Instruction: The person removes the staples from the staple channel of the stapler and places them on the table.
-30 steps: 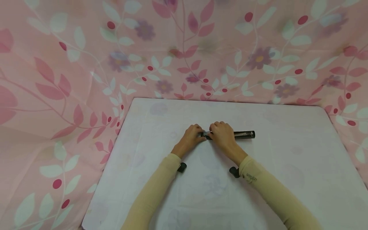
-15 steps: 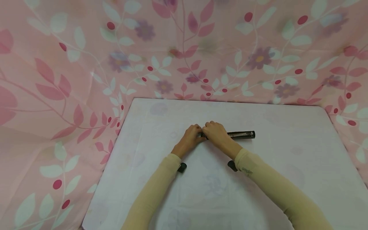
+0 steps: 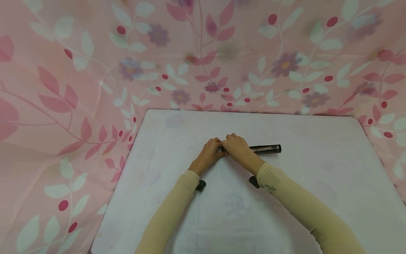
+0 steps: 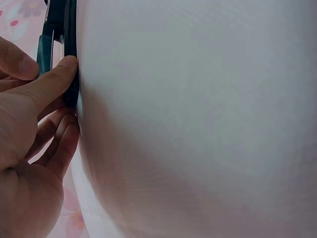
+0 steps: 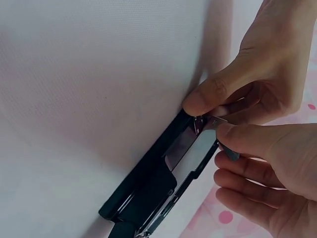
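A long black stapler (image 3: 268,149) with a silvery metal channel lies across the white table. At its left end my left hand (image 3: 209,151) grips it, the thumb on the near side of the black base. My right hand (image 3: 238,148) is close beside it, covering the middle of the stapler. In the right wrist view, the stapler (image 5: 148,193) shows a bright metal strip, and the right thumb (image 5: 242,136) pinches the end of that strip with the fingers. The left wrist view catches only part of the stapler (image 4: 72,29), with fingers of both hands around it.
The white-covered table (image 3: 301,169) reaches to a pink floral curtain (image 3: 222,53) at the back and sides. Dark wrist devices (image 3: 201,185) sit under both sleeves.
My right hand has slid left along the stapler toward the left hand, covering the metal part near that end. The left hand and the stapler stay in place.
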`<action>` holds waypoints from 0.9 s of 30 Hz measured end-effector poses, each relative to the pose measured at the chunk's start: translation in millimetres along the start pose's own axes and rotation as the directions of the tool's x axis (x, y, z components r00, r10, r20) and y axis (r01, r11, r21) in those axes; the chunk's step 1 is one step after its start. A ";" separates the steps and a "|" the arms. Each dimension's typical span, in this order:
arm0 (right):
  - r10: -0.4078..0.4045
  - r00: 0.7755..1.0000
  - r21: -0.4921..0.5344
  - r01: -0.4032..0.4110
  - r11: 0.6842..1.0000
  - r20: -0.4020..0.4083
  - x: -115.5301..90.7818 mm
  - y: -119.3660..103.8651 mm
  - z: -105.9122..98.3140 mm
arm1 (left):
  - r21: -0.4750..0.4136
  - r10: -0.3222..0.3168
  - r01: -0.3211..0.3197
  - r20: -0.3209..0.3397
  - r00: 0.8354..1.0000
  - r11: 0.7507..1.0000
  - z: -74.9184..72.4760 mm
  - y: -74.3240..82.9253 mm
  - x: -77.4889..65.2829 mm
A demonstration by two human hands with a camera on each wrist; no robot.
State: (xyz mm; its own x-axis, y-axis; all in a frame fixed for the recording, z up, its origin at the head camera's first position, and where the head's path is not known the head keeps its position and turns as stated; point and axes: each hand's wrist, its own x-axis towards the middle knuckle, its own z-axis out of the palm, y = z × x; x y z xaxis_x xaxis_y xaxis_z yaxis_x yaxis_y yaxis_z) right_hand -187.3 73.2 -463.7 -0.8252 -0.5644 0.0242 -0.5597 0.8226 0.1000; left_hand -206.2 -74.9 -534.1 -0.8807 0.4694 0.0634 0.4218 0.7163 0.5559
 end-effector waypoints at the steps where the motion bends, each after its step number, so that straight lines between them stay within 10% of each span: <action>1: 0.000 1.000 0.003 0.000 1.000 0.000 -0.2 0.2 -0.1 | -0.001 0.001 -0.001 -0.001 1.000 1.000 0.1 -0.2 0.0; 27: 0.005 0.997 0.091 0.001 0.996 -0.074 -20.7 14.1 -8.6 | 0.003 -0.008 0.008 -0.010 1.000 1.000 -1.9 2.3 -1.7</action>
State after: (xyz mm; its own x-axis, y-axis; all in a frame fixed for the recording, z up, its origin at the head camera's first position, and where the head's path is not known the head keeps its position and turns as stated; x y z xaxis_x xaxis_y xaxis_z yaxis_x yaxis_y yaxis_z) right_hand -177.4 95.9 -454.2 -0.8204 -0.5634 0.0978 -0.5654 0.8248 0.0090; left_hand -204.2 -75.1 -531.4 -0.8860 0.4588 0.0674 0.4156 0.7212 0.5543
